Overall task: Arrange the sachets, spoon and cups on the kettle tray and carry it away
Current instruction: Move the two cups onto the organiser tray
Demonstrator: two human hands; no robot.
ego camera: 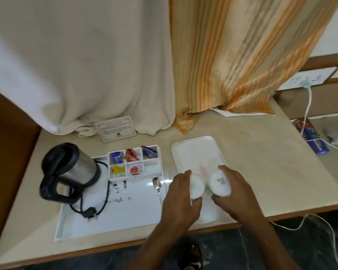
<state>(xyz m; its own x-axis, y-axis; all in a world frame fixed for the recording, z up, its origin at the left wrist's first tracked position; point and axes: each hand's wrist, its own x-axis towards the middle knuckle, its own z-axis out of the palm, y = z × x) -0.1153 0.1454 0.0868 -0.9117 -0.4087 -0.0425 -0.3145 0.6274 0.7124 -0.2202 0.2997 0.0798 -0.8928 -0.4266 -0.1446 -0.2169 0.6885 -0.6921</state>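
Note:
A white kettle tray (125, 215) lies on the beige counter with a steel and black kettle (66, 170) at its left. Its compartment box (134, 162) holds several coloured sachets. A metal spoon (157, 184) lies on the tray's right side. To the right sits a smaller white tray (195, 152). Over its near end my left hand (180, 199) grips an upturned white cup (196, 187). My right hand (236, 193) grips a second upturned white cup (220, 183) with a red logo.
A cream curtain (86, 65) and a striped orange curtain (232, 55) hang behind the counter. A printed card (115, 128) leans at the back. The kettle's black cord and plug (90, 213) lie on the tray. A blue packet (312, 139) and white cable (306, 108) sit far right.

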